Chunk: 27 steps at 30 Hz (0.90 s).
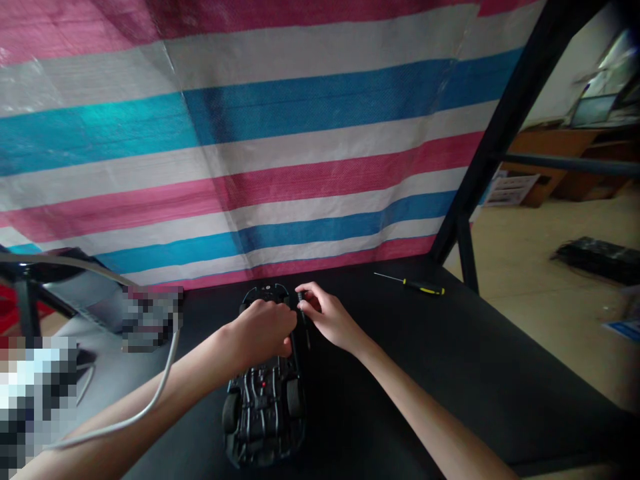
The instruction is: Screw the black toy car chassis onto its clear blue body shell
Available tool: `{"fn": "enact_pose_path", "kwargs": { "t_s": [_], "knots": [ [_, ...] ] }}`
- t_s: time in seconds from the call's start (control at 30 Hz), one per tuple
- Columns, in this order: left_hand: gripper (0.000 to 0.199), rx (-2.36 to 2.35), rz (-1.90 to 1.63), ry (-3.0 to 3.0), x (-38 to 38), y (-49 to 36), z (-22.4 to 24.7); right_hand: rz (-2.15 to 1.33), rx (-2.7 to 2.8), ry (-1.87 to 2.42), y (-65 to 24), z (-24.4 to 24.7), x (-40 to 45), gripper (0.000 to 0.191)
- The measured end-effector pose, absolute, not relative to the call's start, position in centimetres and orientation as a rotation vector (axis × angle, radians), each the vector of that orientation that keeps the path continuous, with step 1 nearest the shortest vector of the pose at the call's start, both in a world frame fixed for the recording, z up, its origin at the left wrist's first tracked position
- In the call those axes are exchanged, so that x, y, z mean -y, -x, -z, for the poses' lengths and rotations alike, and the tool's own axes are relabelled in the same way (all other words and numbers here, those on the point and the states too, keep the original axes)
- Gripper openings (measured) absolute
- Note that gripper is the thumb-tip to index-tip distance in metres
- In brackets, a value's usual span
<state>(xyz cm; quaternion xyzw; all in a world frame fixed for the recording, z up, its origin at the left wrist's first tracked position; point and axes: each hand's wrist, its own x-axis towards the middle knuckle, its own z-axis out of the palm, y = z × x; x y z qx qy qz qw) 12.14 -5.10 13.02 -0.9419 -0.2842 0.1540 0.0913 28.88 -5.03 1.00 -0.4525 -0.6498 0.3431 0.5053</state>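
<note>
A dark toy car [260, 413] lies upside down on the black table, its wheels and underside facing up. Across its middle is my left hand [265, 327], fingers curled closed; whatever they may hold is hidden. Just right of the car, my right hand [323, 312] pinches a small screwdriver [307, 333] between thumb and fingers, its thin shaft angled down along the car's side. My left hand covers part of the car's underside. A second screwdriver [423, 287], with a black and yellow handle, rests farther right near the table's back edge.
A striped plastic sheet [310, 187] hangs behind the black table [400, 373]. A white cable [167, 367] crosses over my left forearm. Blurred-out items [150, 320] sit at the left. A dark metal frame post [487, 147] rises at the right back corner.
</note>
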Motion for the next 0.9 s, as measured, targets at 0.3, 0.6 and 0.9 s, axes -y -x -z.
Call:
{"fn": "enact_pose_path", "kwargs": {
  "t_s": [0.3, 0.6, 0.9],
  "knots": [
    [0.009, 0.837, -0.182, 2.948, 3.9, -9.5, -12.0, -0.814, 1.561, 1.105, -28.7, -1.1, 5.2, 0.028],
    [0.009, 0.833, -0.201, 2.944, 4.7, -11.2, -11.1, -0.817, 1.528, 1.141, -29.3, -1.2, 4.9, 0.031],
    [0.013, 0.823, 0.011, 3.086, 2.7, -11.9, -10.4, -0.788, 1.511, 1.176, -30.5, -1.1, 4.6, 0.032]
  ]
}}
